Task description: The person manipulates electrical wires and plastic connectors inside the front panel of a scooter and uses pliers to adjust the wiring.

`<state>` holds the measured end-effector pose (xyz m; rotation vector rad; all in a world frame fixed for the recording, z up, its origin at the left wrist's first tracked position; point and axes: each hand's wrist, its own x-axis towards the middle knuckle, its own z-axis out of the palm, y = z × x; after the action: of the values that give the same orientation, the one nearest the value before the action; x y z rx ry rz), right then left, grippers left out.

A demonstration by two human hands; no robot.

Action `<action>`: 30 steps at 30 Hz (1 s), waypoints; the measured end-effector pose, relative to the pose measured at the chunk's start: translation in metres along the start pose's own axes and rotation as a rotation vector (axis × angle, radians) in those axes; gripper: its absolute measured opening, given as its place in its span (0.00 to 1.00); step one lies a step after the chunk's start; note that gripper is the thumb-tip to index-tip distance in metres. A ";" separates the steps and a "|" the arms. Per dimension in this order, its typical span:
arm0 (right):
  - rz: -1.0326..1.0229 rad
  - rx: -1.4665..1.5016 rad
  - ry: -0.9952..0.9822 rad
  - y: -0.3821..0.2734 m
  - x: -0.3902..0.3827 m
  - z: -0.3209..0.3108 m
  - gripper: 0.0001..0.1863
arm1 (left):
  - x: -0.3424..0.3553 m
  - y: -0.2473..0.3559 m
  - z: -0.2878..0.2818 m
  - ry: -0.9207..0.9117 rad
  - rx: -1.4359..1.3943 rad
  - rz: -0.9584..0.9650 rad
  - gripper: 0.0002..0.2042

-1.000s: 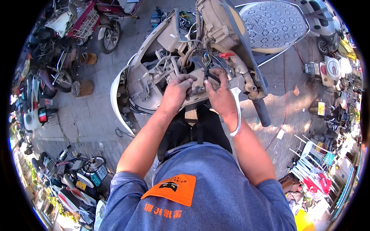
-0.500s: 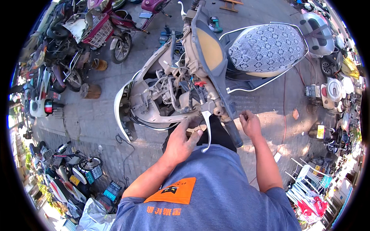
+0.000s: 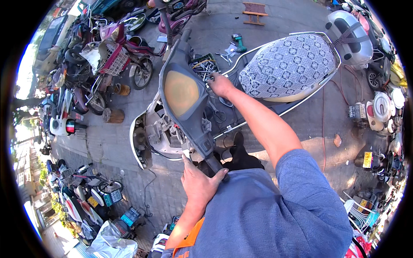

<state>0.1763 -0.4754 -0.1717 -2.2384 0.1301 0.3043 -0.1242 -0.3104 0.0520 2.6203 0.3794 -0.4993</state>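
The scooter's grey handlebar cover (image 3: 181,93) is turned in front of me, with loose wiring and an open front shell (image 3: 161,131) beneath. My left hand (image 3: 200,182) is at the near black handlebar grip (image 3: 216,168), its thumb over the end and its fingers beside it. The brake lever is hidden. My right hand (image 3: 221,85) reaches across the footwell, fingers curled at the edge of a tray (image 3: 211,56) full of metal tools and small parts. Whatever its fingertips hold is hidden. A pair of scissors (image 3: 219,115) lies in the footwell.
A patterned seat (image 3: 292,64) is to the right, with a grey top box (image 3: 355,38) behind it. Beyond the scooter lie a green power drill (image 3: 239,43) and a small wooden stool (image 3: 254,13). Parked bikes line the left; a red hose (image 3: 323,124) crosses the ground.
My right hand has moved from beside the near grip to the parts tray. The handlebar has turned, its near end moving left; my left hand has moved down and is now at the grip.
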 end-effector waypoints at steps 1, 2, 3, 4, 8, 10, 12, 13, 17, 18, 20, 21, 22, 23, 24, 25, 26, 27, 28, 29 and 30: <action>0.042 0.176 -0.026 0.001 0.024 -0.003 0.25 | 0.003 0.006 0.009 0.017 -0.007 -0.006 0.66; 0.079 0.355 -0.060 0.001 0.046 -0.004 0.25 | 0.006 0.016 0.011 -0.004 -0.063 -0.050 0.64; 0.112 0.569 -0.200 -0.007 0.061 -0.004 0.27 | 0.006 0.024 0.013 -0.022 -0.128 -0.108 0.63; 0.144 0.680 -0.233 -0.010 0.068 -0.005 0.27 | 0.006 0.030 0.016 -0.042 -0.192 -0.162 0.61; 0.184 0.932 -0.357 -0.040 0.075 -0.007 0.30 | 0.006 0.039 0.020 -0.032 -0.368 -0.304 0.57; 0.154 0.947 -0.356 -0.073 0.054 -0.013 0.31 | 0.001 0.025 0.029 0.056 -0.325 -0.290 0.55; 0.029 0.744 -0.001 -0.074 0.041 -0.017 0.34 | 0.002 0.032 0.025 0.059 -0.317 -0.282 0.55; -0.027 0.674 0.135 -0.065 0.041 -0.007 0.34 | 0.004 0.040 0.021 0.023 -0.333 -0.324 0.55; -0.232 0.493 0.289 -0.059 0.040 -0.012 0.32 | 0.006 0.042 0.029 0.083 -0.318 -0.203 0.53; -0.287 0.417 0.311 -0.059 0.039 -0.014 0.32 | 0.006 0.035 0.037 0.117 -0.280 -0.160 0.53; -0.140 0.372 0.139 -0.056 0.042 -0.028 0.33 | 0.005 0.035 0.038 0.116 -0.264 -0.161 0.53; -0.133 0.341 0.109 -0.058 0.044 -0.035 0.33 | 0.006 0.042 0.031 0.084 -0.285 -0.206 0.53; -0.126 0.311 0.078 -0.061 0.046 -0.041 0.32 | 0.006 0.046 0.028 0.052 -0.305 -0.250 0.53; -0.135 0.264 0.062 -0.061 0.047 -0.045 0.33 | 0.006 0.044 0.030 0.057 -0.307 -0.243 0.53; -0.143 0.217 0.045 -0.062 0.047 -0.048 0.33 | 0.006 0.038 0.035 0.063 -0.309 -0.236 0.54; -0.152 0.170 0.028 -0.064 0.048 -0.051 0.33 | 0.005 0.035 0.037 0.069 -0.311 -0.230 0.54; -0.163 0.181 0.009 -0.062 0.051 -0.054 0.33 | 0.005 0.042 0.033 0.033 -0.329 -0.285 0.54; -0.175 0.195 -0.008 -0.061 0.054 -0.057 0.33 | 0.008 0.051 0.024 -0.001 -0.345 -0.340 0.54; -0.188 0.209 -0.027 -0.059 0.054 -0.058 0.33 | 0.008 0.055 0.019 -0.035 -0.361 -0.396 0.54; -0.182 0.250 0.005 -0.064 0.049 -0.062 0.35 | 0.003 0.048 0.024 0.064 -0.325 -0.308 0.54; -0.196 0.293 0.002 -0.050 0.057 -0.059 0.36 | 0.006 0.047 0.025 0.057 -0.304 -0.289 0.54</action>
<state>0.2516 -0.4887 -0.1133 -1.9430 -0.0425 0.1641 -0.1093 -0.3616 0.0461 2.2990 0.7941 -0.4201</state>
